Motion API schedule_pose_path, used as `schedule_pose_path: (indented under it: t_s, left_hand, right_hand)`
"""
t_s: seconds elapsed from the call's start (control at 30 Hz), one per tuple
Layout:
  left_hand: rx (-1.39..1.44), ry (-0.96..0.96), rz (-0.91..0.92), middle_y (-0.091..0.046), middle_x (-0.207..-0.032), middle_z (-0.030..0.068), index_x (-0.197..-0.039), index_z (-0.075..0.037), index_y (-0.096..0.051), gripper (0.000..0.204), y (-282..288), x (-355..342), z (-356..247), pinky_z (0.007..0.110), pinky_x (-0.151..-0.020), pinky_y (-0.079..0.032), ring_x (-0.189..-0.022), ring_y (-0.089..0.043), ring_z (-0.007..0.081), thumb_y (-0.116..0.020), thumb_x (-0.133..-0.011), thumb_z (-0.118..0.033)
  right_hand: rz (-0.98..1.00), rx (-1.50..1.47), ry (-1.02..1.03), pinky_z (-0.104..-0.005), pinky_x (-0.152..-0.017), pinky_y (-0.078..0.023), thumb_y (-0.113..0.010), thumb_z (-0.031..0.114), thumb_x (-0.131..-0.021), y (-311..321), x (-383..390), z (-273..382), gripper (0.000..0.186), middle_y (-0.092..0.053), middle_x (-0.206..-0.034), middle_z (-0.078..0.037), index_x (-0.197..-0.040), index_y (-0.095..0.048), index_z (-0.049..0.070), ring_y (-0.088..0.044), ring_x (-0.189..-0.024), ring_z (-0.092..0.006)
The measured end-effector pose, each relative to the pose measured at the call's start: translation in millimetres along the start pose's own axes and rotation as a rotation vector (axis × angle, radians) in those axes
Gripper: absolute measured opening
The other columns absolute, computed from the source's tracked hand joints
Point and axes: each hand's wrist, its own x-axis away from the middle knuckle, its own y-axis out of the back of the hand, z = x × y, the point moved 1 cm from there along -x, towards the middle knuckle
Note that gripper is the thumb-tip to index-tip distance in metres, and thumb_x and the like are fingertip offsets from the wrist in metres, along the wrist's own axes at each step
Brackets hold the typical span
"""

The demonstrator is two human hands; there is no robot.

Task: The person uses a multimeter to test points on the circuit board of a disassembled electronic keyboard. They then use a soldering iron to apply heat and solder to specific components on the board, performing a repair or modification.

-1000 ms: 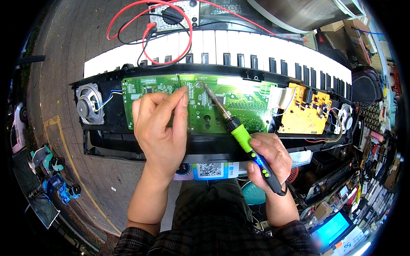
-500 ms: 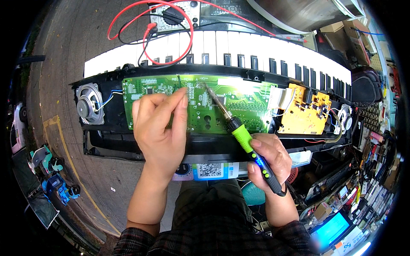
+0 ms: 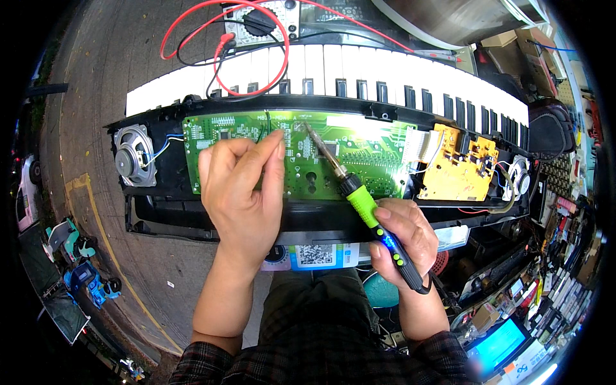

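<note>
My right hand (image 3: 407, 234) grips a green-and-black soldering iron (image 3: 366, 208) by its handle, blue light showing on its display. The iron's tip points up and left at the top part of a green circuit board (image 3: 372, 138). Over the board's left half, my left hand (image 3: 240, 176) is closed in a pinch, its fingertips just left of the iron's tip. What the pinch holds is too small to make out. The board lies in the black housing of an opened electronic keyboard, and a thin dark wire (image 3: 267, 120) shows beside my left fingertips.
White keys (image 3: 314, 64) run along the far side. A speaker (image 3: 133, 156) sits at the left end, an orange board (image 3: 459, 167) and second speaker (image 3: 515, 179) at the right. Beyond lies a multimeter (image 3: 260, 25) with red and black leads. A lit screen (image 3: 497, 346) stands lower right.
Both hands hold nearly the same place. The soldering iron's tip has shifted very slightly left and up.
</note>
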Motion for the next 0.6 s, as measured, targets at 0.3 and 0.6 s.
schedule_pose_path:
  t_s: [0.3,0.6]
  left_hand:
    - [0.067,0.063,-0.005,-0.065,-0.091,0.0045,-0.113,-0.008,-0.085,0.021,2,1,-1,0.033,-0.078,-0.048,-0.089,-0.057,0.0208,-0.084,-0.092,-0.005]
    - [0.371,0.247,-0.040,-0.065,-0.097,0.0046,-0.122,0.002,-0.080,0.021,36,3,0,0.022,-0.075,-0.046,-0.085,-0.058,0.0092,-0.074,-0.102,0.000]
  right_hand:
    - [-0.031,0.000,-0.009,-0.0442,-0.085,-0.062,-0.084,0.010,-0.087,0,3,-2,0.042,-0.076,-0.108,-0.021,-0.125,-0.071,-0.003,-0.076,-0.095,-0.0369]
    - [-0.056,-0.004,-0.015,-0.0445,-0.085,-0.062,-0.082,0.012,-0.089,1,7,-2,0.040,-0.076,-0.107,-0.022,-0.124,-0.071,-0.002,-0.076,-0.094,-0.0374]
